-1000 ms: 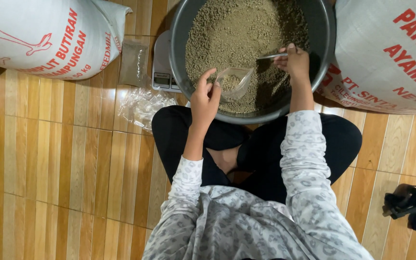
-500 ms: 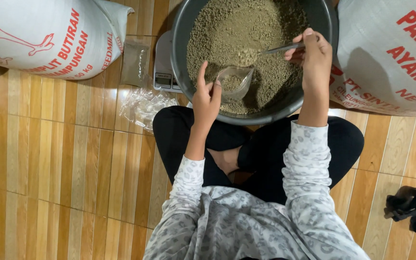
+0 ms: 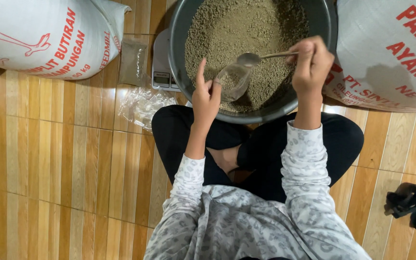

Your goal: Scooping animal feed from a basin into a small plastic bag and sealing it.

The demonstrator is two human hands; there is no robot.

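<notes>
1. I see my left hand (image 3: 207,98) pinching a small clear plastic bag (image 3: 232,81), part filled with grain, held open over the grey basin (image 3: 181,72).
2. My right hand (image 3: 311,65) is closed around a metal spoon (image 3: 249,59), its bowl just above the bag's mouth.
3. The basin, full of brown pellet feed (image 3: 246,29), sits on a white scale (image 3: 162,62) between two white sacks (image 3: 44,36).

Home setting, likely a living area used for repacking animal feed. Glossy wood-pattern tile floor (image 3: 49,159), person sits cross-legged directly on it. Two big white woven feed sacks (image 3: 44,36) (image 3: 391,53) lie on the floor either side of a large grey basin (image 3: 326,29) full of brownish pellets. Small white scale (image 3: 162,62) and a pile of clear plastic bags (image 3: 143,103) nearby.
</notes>
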